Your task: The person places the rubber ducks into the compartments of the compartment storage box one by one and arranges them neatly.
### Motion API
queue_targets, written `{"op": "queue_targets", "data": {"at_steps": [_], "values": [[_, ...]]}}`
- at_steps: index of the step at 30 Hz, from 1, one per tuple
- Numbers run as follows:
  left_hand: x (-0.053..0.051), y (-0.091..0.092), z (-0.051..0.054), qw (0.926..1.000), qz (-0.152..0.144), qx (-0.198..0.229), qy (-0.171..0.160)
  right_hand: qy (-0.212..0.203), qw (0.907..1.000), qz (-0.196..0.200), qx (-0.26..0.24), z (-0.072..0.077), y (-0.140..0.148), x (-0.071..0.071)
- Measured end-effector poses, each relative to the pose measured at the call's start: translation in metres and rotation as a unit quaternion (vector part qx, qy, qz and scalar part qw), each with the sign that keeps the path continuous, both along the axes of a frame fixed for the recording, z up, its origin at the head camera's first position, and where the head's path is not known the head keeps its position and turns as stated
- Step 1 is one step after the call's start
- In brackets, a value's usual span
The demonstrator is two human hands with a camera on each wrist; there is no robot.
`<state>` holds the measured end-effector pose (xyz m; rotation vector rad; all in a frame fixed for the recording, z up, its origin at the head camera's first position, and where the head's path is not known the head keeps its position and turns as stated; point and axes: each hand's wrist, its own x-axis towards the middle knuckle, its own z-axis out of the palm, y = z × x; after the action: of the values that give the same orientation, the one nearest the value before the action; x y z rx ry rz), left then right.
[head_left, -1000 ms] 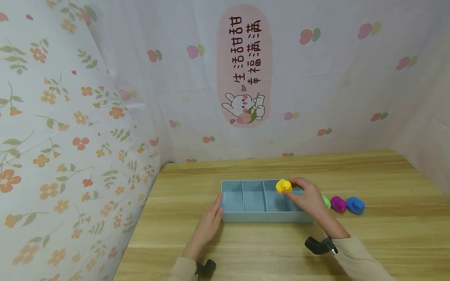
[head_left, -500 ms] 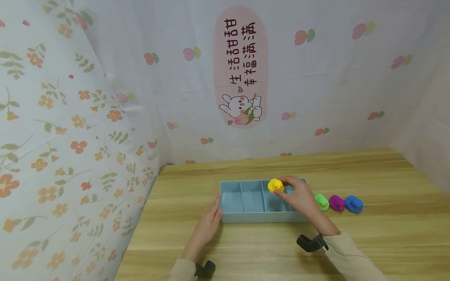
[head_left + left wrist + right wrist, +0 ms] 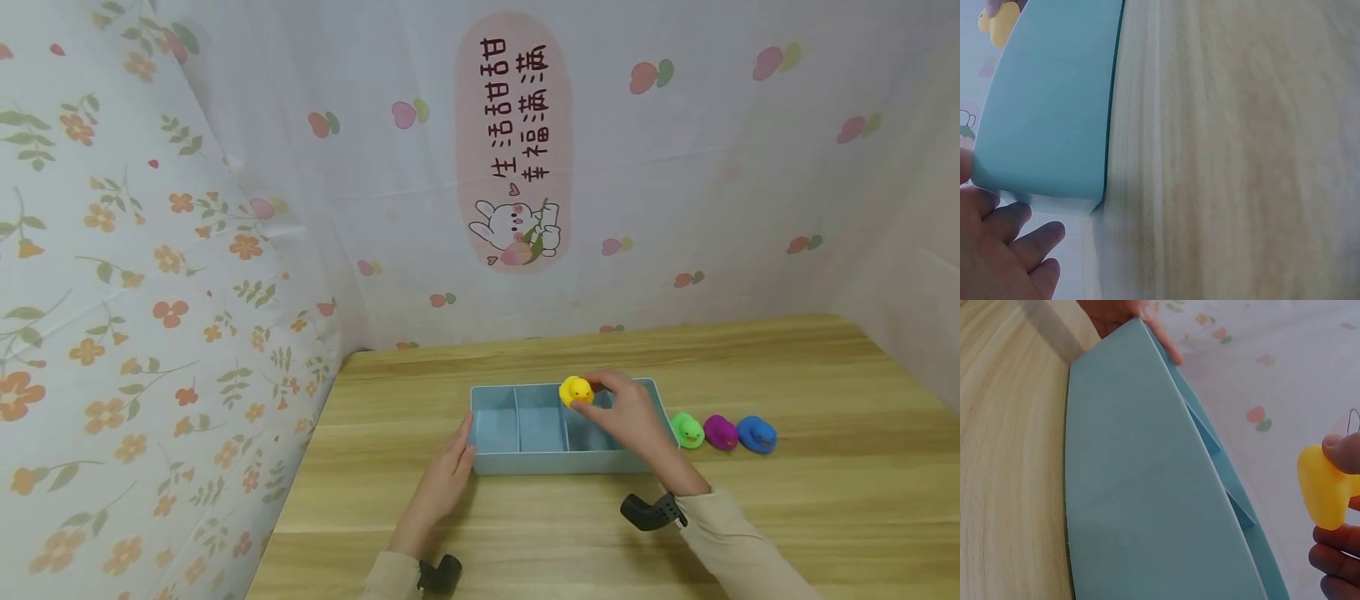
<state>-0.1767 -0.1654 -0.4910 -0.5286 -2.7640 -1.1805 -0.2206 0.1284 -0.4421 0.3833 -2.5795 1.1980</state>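
Observation:
My right hand (image 3: 626,412) pinches a yellow rubber duck (image 3: 576,392) between thumb and fingers, above the pale blue divided box (image 3: 570,463). The duck hangs over the box's middle, near a divider, apart from the box. In the right wrist view, thumb and fingertips press the yellow duck (image 3: 1321,487) from opposite sides. With fairly straight fingers, my left hand (image 3: 442,475) rests against the box's left end. The left wrist view shows that hand (image 3: 997,256) at the corner of the box (image 3: 1054,106), several fingers by the end wall.
Right of the box, a green duck (image 3: 687,431), a purple duck (image 3: 722,433) and a blue duck (image 3: 757,435) sit in a row on the wooden table (image 3: 540,533). Upright dividers split the box into several compartments. Patterned cloth (image 3: 390,208) hangs behind and at the left.
My right hand has carried the yellow duck leftward and slightly up over the box. The green duck, partly covered before, now shows more fully. My left hand stays at the box's left end.

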Motion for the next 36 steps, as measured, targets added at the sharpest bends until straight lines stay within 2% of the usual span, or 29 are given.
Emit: {"op": "queue_targets", "data": {"at_steps": [14,22,29,36], "values": [[0.001,0.001,0.002,0.9995,0.001,-0.004,-0.031,0.022,0.9994,0.020,-0.015,-0.002,-0.016,0.002],[0.001,-0.001,0.002,0.9996,-0.001,-0.006,-0.029,0.004,0.9993,0.035,-0.015,-0.006,-0.028,0.002],[0.001,-0.003,0.002,0.9996,0.004,0.002,-0.029,0.004,0.9989,0.047,-0.004,-0.008,-0.041,0.001],[0.000,-0.001,0.001,0.9996,-0.004,-0.007,-0.028,0.007,0.9989,0.047,-0.007,-0.006,-0.051,0.000]]}}
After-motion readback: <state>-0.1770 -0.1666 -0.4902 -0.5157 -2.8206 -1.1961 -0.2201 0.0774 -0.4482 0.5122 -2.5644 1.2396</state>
